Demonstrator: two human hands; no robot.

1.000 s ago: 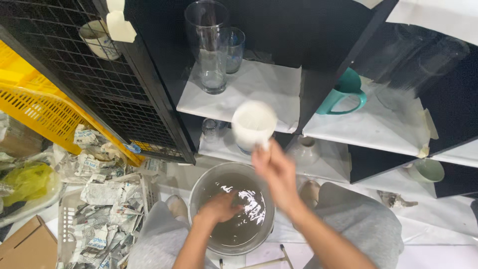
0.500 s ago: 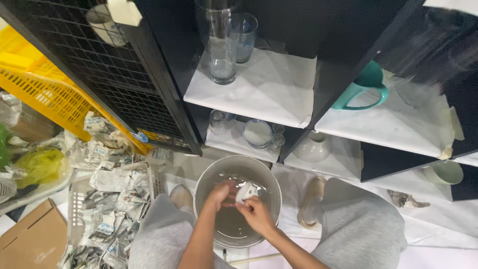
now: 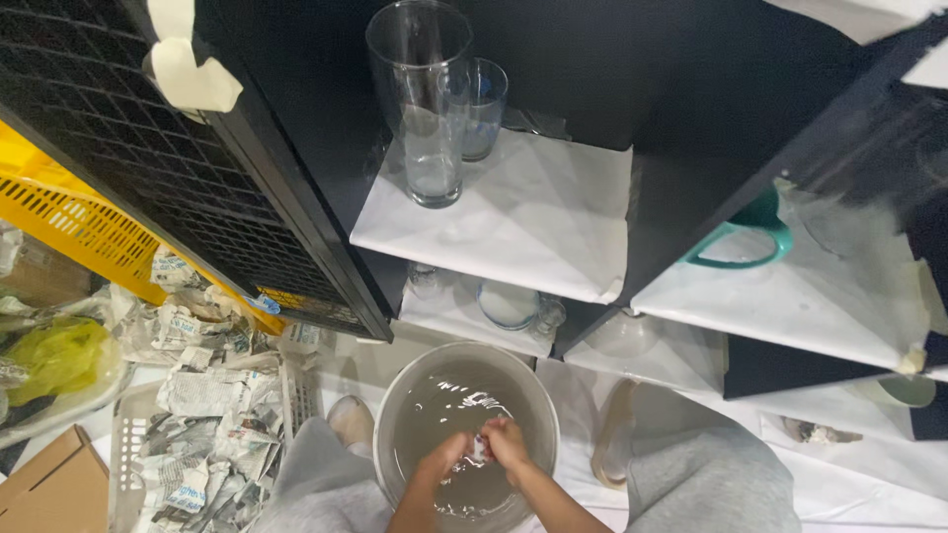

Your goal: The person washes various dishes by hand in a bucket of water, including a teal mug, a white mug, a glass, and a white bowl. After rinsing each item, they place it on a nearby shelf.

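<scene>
Both hands are down in the grey basin (image 3: 395, 415) of water, sitting on the floor between the person's knees. The left hand (image 3: 441, 460) and right hand (image 3: 507, 441) meet in the middle of it, fingers curled in around a small pale thing (image 3: 481, 449) with a bit of red on it — too small and blurry to say what it actually is. Looks like both hands are gripping it together, right at the water surface.

Just above the basin is a black shelf unit lined with white paper (image 3: 533, 212). Upper shelf has a tall clear glass (image 3: 423, 109) with a shorter glass (image 3: 482, 109) right behind it, touching or nearly so. A white bowl (image 3: 508, 304) sits on the lower shelf, and a teal mug (image 3: 743, 237) peeks out in the compartment to the right.

Off to the left — crumpled newspaper (image 3: 202, 395) piled in a white crate, plus a yellow crate (image 3: 74, 227) behind a black wire grid.
</scene>
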